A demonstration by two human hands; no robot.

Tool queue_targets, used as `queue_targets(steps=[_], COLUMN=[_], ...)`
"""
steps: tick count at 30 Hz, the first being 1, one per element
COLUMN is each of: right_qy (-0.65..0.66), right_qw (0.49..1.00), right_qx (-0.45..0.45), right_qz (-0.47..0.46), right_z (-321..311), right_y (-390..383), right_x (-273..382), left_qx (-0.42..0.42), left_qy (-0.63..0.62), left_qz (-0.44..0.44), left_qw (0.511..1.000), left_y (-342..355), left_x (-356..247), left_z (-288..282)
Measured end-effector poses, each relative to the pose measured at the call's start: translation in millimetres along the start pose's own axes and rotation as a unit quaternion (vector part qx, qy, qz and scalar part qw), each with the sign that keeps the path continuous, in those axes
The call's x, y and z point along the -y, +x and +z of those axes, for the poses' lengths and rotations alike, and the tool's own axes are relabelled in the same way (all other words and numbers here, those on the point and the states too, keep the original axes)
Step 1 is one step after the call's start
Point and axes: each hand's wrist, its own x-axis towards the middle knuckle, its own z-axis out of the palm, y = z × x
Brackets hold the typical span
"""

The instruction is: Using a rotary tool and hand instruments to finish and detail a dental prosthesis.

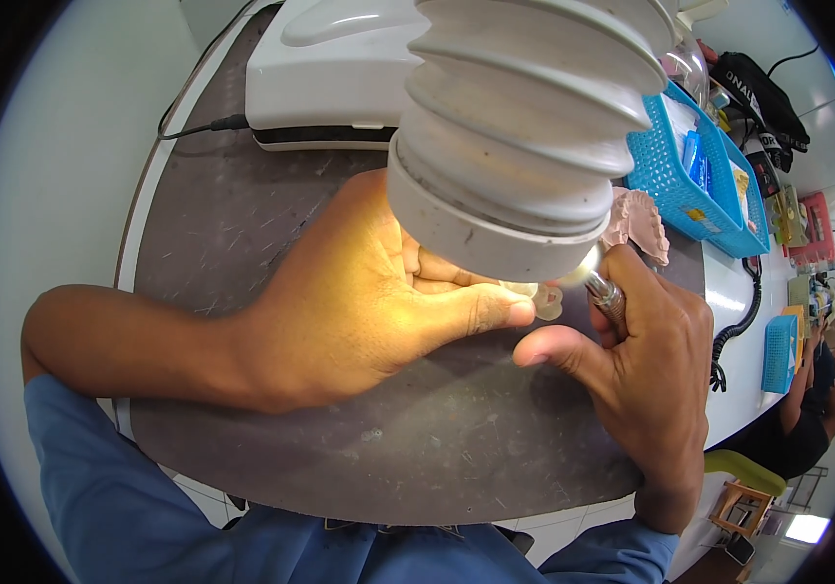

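A small, pale translucent piece (540,297), perhaps dental, sits half hidden under the hose.

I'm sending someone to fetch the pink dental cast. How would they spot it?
Start at the dark work mat, then find the blue basket on its right. The pink cast lies just left of that basket, above the right hand. It is the only pink, gum-shaped piece there.

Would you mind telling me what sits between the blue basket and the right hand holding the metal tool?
In the head view, a pinkish plaster dental cast lies on the dark mat, between the blue basket and the right hand.
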Motion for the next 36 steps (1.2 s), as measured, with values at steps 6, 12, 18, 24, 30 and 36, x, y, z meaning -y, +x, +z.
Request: queue_targets(steps=[6, 12, 18, 24, 30, 36], right_qy=[-0.007, -0.031, -0.042, -0.044, -0.049, -0.040], right_qw=[1.000, 0.999, 0.998, 0.998, 0.998, 0.998], right_qx=[0.019, 0.042, 0.037, 0.032, 0.015, 0.015], right_qz=[-0.009, -0.017, -0.017, -0.020, -0.036, -0.035], right_z=[0.6, -0.9, -1.1, -0.7, 1.6, 0.8], right_y=[-0.6, -0.3, 1.9, 2.0, 1.5, 2.1], right_x=[0.4, 3.1, 5.5, 3.3, 1.7, 2.2], left_qx=[0.026, 0.007, 0.011, 0.011, 0.015, 0.023], left_qy=[-0.004, 0.005, 0.018, 0.004, -0.026, -0.008], left_qz=[-0.047, -0.028, -0.057, -0.041, -0.032, -0.031], left_qw=[0.999, 1.000, 0.998, 0.999, 0.999, 0.999], left_y=[0.7, 1.0, 0.8, 0.8, 1.5, 1.1], left_x=[-4.6, -3.8, -6.9, -4.9, -2.9, -4.0], left_z=[1.7, 2.5, 2.1, 1.8, 2.1, 1.1])
